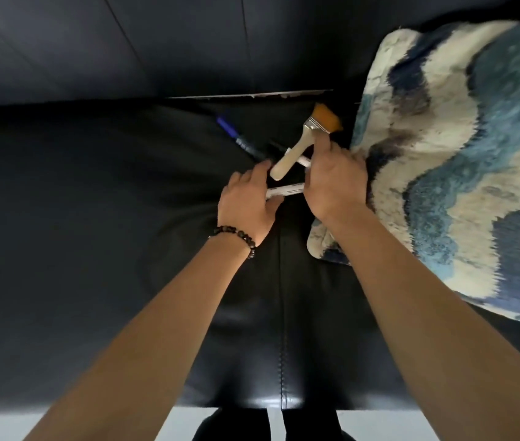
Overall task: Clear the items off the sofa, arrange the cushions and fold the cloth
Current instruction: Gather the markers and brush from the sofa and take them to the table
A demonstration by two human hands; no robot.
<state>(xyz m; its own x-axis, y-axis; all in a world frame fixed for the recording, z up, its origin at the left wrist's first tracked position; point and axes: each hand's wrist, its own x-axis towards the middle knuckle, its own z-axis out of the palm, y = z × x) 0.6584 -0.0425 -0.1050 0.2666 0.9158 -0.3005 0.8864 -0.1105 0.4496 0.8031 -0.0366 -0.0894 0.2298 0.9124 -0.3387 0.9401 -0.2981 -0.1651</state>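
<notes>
On the black sofa [93,233], left hand [246,202] fingers closed on a white pen [285,190], right hand [336,183] gripping a paintbrush [300,143] with its bristles raised, blue patterned cushion [462,154] lying at far right.

White stick [285,190], held between the two hands: dark printed marks along its length, too small and blurred to read.
Blue marker pen [232,134], lying on the black sofa seat [93,218]: pale marks on the barrel, not legible.
Paintbrush [303,140]: no lettering can be made out on the handle or the metal ferrule.
Patterned cushion [462,160]: woven pattern only, no text.
Readable text overall: none.
</notes>
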